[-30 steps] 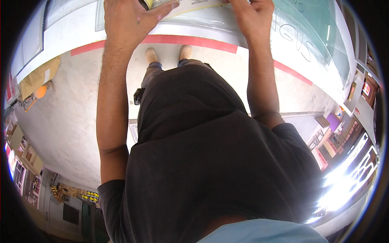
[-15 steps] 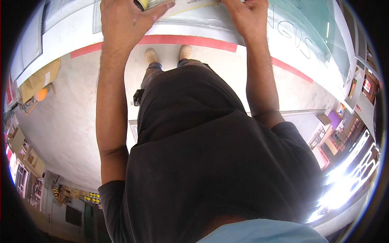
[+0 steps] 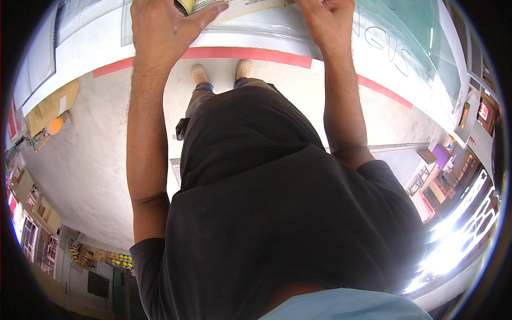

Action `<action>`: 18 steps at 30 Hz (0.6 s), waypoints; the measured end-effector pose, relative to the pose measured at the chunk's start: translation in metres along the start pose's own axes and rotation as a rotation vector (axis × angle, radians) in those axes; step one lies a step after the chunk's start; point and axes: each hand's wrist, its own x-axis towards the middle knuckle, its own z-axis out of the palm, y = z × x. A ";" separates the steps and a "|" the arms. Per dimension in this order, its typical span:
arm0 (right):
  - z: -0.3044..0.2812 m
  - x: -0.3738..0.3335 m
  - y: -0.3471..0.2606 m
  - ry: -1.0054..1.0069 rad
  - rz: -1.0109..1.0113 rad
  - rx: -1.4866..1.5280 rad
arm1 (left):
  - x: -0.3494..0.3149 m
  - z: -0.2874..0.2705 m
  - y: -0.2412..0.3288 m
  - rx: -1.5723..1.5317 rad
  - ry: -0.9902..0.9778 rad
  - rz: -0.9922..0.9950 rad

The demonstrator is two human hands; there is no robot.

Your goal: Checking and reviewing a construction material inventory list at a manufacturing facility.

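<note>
At the top edge, my left hand [image 3: 159, 32] rests with its back up and its thumb laid along a printed sheet [image 3: 250, 6] with a yellow border. A yellow-and-dark curved piece [image 3: 185, 6], perhaps the sheet's rolled end, sits in the crook of that thumb. The picture's edge cuts off the other fingers of this hand. On the far side, my right hand [image 3: 328, 24] has its fingers bent in and its fingertips at the sheet's right end. Beneath the sheet, clear plastic [image 3: 266, 26] covers the worktable [image 3: 224, 40].
A red strip [image 3: 240, 53] runs along the table's front edge. Green sheeting with handwriting [image 3: 416, 32] covers the right part. Brown cardboard [image 3: 53, 106] and an orange round object [image 3: 54, 126] stand at left. My beige clogs [image 3: 199, 73] are on the pale floor [image 3: 90, 160].
My hands and the sheet have shifted up very slightly in the picture. The grip looks the same.
</note>
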 end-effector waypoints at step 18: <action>-0.001 0.004 -0.001 0.027 0.008 -0.003 | 0.001 -0.001 0.001 0.022 -0.005 -0.009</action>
